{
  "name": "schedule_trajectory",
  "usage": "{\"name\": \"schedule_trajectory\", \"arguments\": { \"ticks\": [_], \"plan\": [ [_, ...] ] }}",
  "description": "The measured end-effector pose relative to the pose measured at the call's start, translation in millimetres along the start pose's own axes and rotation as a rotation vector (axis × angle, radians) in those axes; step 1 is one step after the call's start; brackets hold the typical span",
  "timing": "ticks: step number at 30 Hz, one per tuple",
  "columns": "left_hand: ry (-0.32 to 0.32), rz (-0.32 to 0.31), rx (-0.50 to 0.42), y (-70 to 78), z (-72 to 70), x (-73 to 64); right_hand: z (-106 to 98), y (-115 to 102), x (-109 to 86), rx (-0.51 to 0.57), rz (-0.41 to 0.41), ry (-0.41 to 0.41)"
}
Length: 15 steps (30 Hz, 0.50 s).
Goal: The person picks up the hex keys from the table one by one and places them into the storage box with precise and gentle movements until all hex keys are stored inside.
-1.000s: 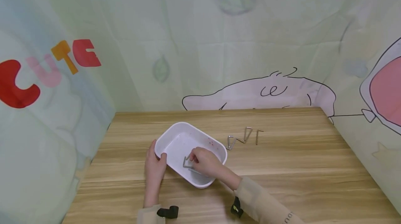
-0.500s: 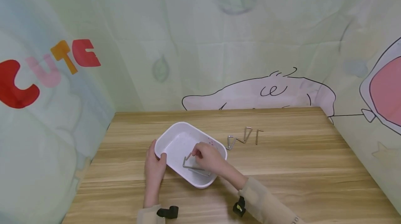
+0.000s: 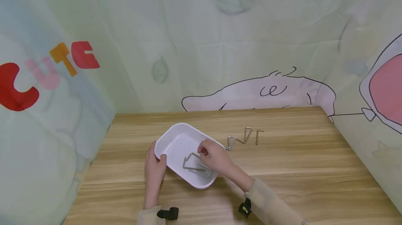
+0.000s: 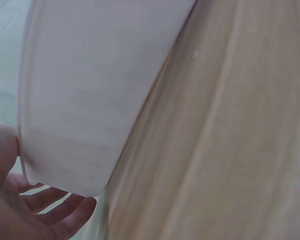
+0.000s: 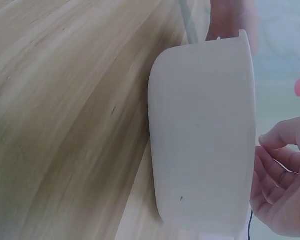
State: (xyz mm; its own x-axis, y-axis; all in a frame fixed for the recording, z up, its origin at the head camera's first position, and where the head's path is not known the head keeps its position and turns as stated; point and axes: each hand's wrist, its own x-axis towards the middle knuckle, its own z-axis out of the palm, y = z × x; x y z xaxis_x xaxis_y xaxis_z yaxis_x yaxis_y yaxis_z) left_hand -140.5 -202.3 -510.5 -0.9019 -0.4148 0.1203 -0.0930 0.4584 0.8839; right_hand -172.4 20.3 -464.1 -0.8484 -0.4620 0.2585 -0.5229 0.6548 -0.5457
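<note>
A white plastic tray (image 3: 176, 130) stands slantwise on the wooden table. My left hand (image 3: 154, 166) grips its left corner, thumb over the rim, fingers against the outside; the left wrist view shows those fingers (image 4: 72, 220) beneath the corner. Several L-shaped metal hex keys (image 3: 192, 168) lie in the tray, overlapping. Over the tray's right side hovers my right hand (image 3: 216, 158), fingers loosely curled, with nothing visible between them. The right wrist view has the right hand (image 5: 285, 185) behind the tray wall (image 5: 202, 130), which hides whatever lies below the fingertips.
More hex keys (image 3: 231, 143) lie on the table (image 3: 298, 162) to the tray's right, some set corner to corner. One separate hex key (image 3: 257, 137) is furthest right. A printed cloth (image 3: 204, 43) hangs behind the table and along its sides.
My right hand has drawn back to the right, away from the hex keys in the tray, uncovering more of them. The left hand and the tray have stayed in place.
</note>
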Motion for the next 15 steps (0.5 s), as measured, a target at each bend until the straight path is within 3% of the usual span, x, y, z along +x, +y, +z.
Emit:
{"name": "schedule_trajectory", "arguments": {
  "ticks": [7, 15],
  "plan": [
    [-0.006, -0.011, 0.005, -1.8, -0.3, -0.4, -5.2, 7.7, -1.5, 0.03, -0.004, -0.003],
    [-0.007, -0.005, 0.016, -0.5, -0.5, -0.1, -14.5, 16.4, -6.8, 0.091, 0.054, 0.01]
  ]
}}
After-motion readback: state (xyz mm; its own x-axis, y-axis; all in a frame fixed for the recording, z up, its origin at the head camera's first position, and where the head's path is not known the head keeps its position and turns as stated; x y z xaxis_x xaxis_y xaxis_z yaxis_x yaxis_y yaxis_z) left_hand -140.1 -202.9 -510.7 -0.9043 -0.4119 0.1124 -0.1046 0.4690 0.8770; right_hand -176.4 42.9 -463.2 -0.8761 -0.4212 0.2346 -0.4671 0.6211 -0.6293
